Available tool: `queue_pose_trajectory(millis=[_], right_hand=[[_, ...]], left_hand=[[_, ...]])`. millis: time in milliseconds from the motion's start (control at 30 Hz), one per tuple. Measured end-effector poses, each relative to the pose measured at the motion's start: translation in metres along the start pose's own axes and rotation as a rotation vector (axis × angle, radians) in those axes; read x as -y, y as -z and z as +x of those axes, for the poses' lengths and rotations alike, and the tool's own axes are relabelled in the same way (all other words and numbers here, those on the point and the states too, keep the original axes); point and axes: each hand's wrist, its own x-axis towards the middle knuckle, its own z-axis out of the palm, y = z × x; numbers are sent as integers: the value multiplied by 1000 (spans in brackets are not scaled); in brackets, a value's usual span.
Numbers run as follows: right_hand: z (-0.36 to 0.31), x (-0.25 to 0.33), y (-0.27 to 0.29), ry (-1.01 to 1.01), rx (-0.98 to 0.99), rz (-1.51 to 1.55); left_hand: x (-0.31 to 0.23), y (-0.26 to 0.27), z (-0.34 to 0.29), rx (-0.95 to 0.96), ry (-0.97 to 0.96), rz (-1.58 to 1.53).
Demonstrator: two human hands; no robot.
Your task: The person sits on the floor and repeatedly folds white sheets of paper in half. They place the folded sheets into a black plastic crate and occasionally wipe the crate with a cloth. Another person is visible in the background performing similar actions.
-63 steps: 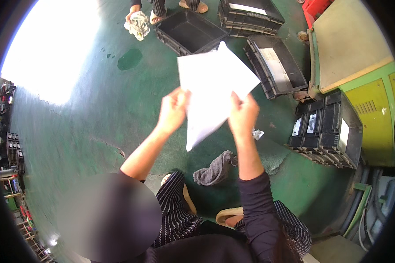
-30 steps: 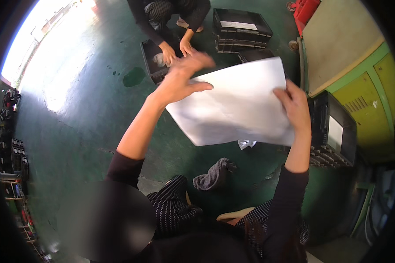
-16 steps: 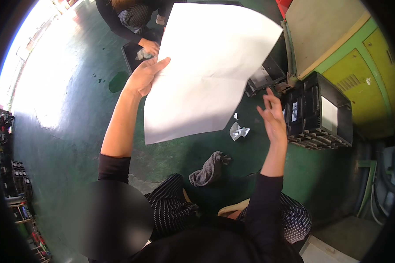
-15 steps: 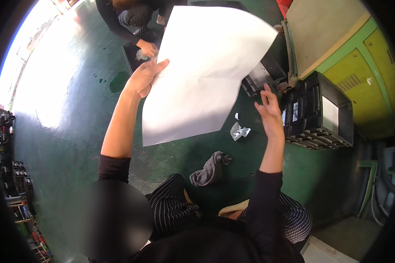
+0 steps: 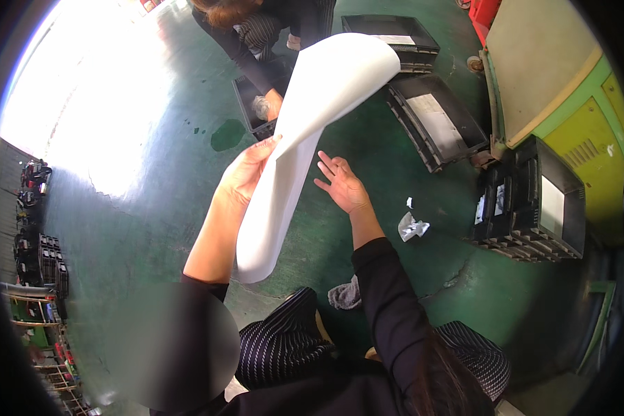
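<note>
A large white sheet of paper [image 5: 333, 73] is in my left hand [image 5: 246, 168], pinched at its left edge. The sheet is bent over on itself into a loose curl, its lower end hanging above the floor. To the right of the sheet, my right hand [image 5: 342, 185] is open with fingers apart, close to the paper but holding nothing. Below my right forearm a grey cloth [image 5: 345, 294] lies on the floor, partly hidden by my sleeve. Crumpled white paper [image 5: 412, 227] and a small white scrap [image 5: 409, 202] lie to the right of that arm.
Across from me a person reaches a hand [image 5: 273, 104] into a black crate [image 5: 245, 97] holding clear plastic. More black crates [image 5: 464, 114] stand at the far right, some with white sheets inside. A stacked crate [image 5: 530, 208] sits beside a green-yellow cabinet [image 5: 589, 135].
The paper has gone from spread nearly flat to curled over. My right hand has moved left toward it. The view has shifted, so more crates and the other person show.
</note>
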Motion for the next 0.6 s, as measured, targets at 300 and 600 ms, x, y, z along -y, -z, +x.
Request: queue_pose_trajectory(millis=[300,600], right_hand=[[19,12,-15,24,-93,-161],[13,9,-11,-51,-184,-225]], left_hand=[[0,22,-20,-15,75,-211],[-15,28,-41,-298,-185,-144]])
